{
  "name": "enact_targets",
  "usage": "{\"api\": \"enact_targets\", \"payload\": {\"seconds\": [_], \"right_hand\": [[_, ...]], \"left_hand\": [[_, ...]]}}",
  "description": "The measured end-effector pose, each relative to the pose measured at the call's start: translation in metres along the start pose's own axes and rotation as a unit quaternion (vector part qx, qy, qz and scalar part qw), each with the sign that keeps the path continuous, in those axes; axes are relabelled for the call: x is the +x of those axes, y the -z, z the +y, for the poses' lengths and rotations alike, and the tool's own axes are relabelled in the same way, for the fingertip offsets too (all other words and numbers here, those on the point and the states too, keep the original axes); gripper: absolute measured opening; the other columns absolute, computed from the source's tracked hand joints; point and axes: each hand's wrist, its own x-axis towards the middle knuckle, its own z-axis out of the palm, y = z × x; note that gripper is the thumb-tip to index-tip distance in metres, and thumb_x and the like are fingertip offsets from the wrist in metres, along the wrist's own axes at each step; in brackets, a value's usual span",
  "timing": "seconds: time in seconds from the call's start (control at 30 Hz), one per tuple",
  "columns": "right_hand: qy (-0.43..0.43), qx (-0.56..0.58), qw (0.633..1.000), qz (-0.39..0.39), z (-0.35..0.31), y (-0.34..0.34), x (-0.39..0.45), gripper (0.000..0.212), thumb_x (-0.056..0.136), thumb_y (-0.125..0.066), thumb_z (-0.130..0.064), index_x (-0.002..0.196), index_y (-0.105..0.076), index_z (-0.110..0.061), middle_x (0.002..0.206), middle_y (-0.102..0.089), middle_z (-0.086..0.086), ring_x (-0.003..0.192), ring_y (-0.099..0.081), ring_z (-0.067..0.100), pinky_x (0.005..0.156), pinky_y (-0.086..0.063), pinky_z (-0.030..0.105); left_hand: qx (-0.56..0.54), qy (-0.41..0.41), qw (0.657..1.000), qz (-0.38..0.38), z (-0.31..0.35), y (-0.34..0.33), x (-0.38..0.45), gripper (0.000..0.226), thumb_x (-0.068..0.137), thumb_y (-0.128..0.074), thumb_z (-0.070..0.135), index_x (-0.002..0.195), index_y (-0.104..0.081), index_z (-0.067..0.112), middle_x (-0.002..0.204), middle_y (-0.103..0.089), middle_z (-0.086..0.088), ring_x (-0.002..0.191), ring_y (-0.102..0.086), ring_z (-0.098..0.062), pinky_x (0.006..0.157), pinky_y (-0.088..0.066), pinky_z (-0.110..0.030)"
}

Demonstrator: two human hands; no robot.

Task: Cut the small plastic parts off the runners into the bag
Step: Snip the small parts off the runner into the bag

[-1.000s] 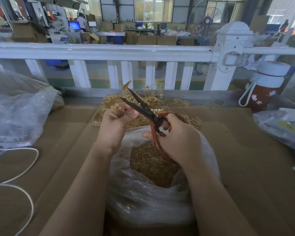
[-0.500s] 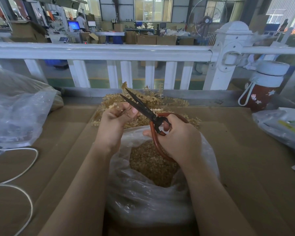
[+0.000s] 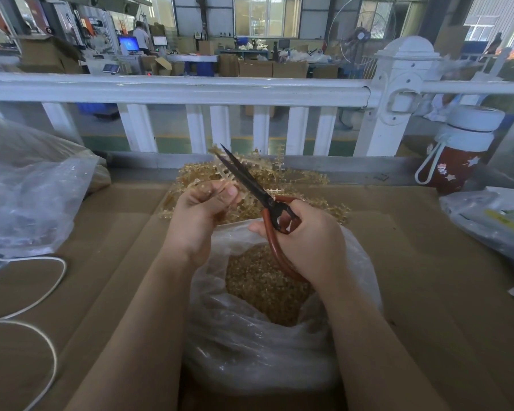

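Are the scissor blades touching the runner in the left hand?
Touching. The head view shows the scissors, gripped by the right hand, closed along the amber runner that the left hand pinches; no gap between them.

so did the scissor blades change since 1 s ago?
Yes. The scissors in the right hand were spread open earlier; now the blades lie shut together, tip still pointing up-left toward the white railing, by the runner in the left hand.
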Motion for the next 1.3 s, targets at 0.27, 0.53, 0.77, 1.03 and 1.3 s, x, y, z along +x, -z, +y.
{"api": "enact_targets", "payload": {"seconds": [0.27, 0.53, 0.77, 1.03, 1.3], "right_hand": [[-0.138, 0.238, 0.960, -0.053, -0.001, 0.000, 0.008, 0.013, 0.082, -0.081, -0.034, 0.077, -0.072, -0.027, 0.070, -0.074, -0.009, 0.066, -0.070, 0.009, 0.065, -0.058, 0.031], [-0.161, 0.262, 0.949, -0.067, -0.004, 0.002, 0.011, 0.010, 0.084, -0.080, -0.021, 0.091, -0.077, -0.015, 0.079, -0.076, -0.002, 0.075, -0.072, 0.013, 0.076, -0.061, 0.034], [-0.134, 0.261, 0.953, -0.075, -0.005, 0.002, 0.011, 0.009, 0.085, -0.079, -0.016, 0.083, -0.073, -0.023, 0.078, -0.075, -0.001, 0.075, -0.071, 0.013, 0.075, -0.060, 0.030], [-0.110, 0.209, 0.969, 0.067, -0.005, -0.001, 0.007, 0.017, 0.089, -0.076, -0.029, 0.079, -0.065, -0.038, 0.073, -0.068, -0.013, 0.068, -0.062, 0.005, 0.065, -0.055, 0.027], [-0.114, 0.180, 0.977, 0.026, -0.003, -0.002, 0.010, 0.014, 0.089, -0.077, -0.034, 0.082, -0.072, -0.024, 0.066, -0.067, -0.009, 0.064, -0.063, 0.006, 0.064, -0.054, 0.033]], "left_hand": [[0.089, 0.064, 0.993, -0.040, -0.002, -0.006, -0.003, 0.009, 0.064, -0.079, 0.026, 0.073, -0.078, 0.023, 0.069, -0.068, 0.009, 0.067, -0.060, -0.004, 0.072, -0.039, -0.029], [0.150, 0.062, 0.983, -0.080, 0.000, -0.008, -0.006, 0.006, 0.065, -0.080, 0.026, 0.070, -0.079, 0.029, 0.073, -0.070, 0.009, 0.069, -0.057, -0.003, 0.069, -0.043, -0.021], [0.129, 0.047, 0.988, -0.064, 0.000, -0.010, -0.004, 0.017, 0.080, -0.072, 0.037, 0.068, -0.074, 0.024, 0.071, -0.067, 0.002, 0.068, -0.055, -0.010, 0.067, -0.044, -0.021], [0.102, 0.025, 0.995, -0.003, 0.002, -0.007, -0.001, 0.013, 0.074, -0.077, 0.026, 0.065, -0.076, 0.017, 0.064, -0.059, -0.004, 0.064, -0.048, -0.015, 0.072, -0.046, -0.027], [0.131, 0.014, 0.983, -0.130, 0.002, -0.011, -0.004, 0.006, 0.077, -0.075, 0.021, 0.076, -0.081, 0.024, 0.067, -0.066, 0.003, 0.067, -0.048, -0.018, 0.062, -0.043, -0.017]]}}
